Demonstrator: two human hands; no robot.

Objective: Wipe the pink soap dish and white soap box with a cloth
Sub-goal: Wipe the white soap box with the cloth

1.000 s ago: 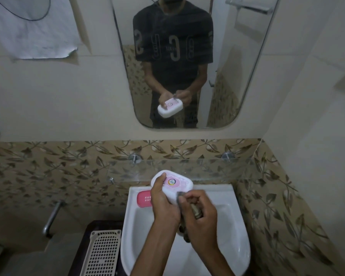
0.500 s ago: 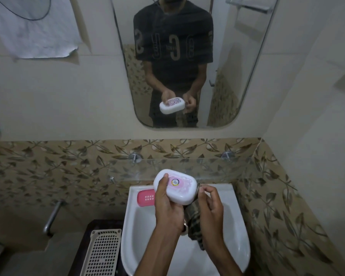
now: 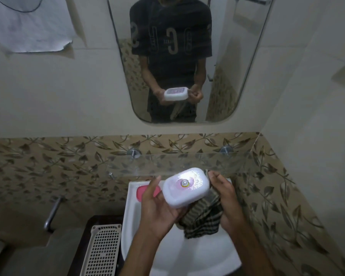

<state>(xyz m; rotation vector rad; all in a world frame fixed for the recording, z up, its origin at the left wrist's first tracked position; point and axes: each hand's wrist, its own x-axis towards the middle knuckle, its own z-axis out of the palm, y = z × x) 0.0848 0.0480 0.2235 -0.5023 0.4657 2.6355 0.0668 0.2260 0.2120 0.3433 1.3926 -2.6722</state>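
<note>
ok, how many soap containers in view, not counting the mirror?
2: white box held in the left hand over the sink; pink dish on the sink's back-left rim, partly hidden.

Both forearms reached up from the lower edge of the view and met over the white basin (image 3: pixel 131 226). The left hand (image 3: pixel 157 208) was turned palm up above the basin's middle, fingers curled under the white soap box (image 3: pixel 185 188) and the thumb raised along its left edge, so the box rested tilted in its grasp. The right hand (image 3: pixel 225 198) sat just right of the box, back toward the camera, fingers bent inward and gripping the checked cloth (image 3: pixel 202 218), pressing it against the box's right end. The wrists stayed well apart.
</note>
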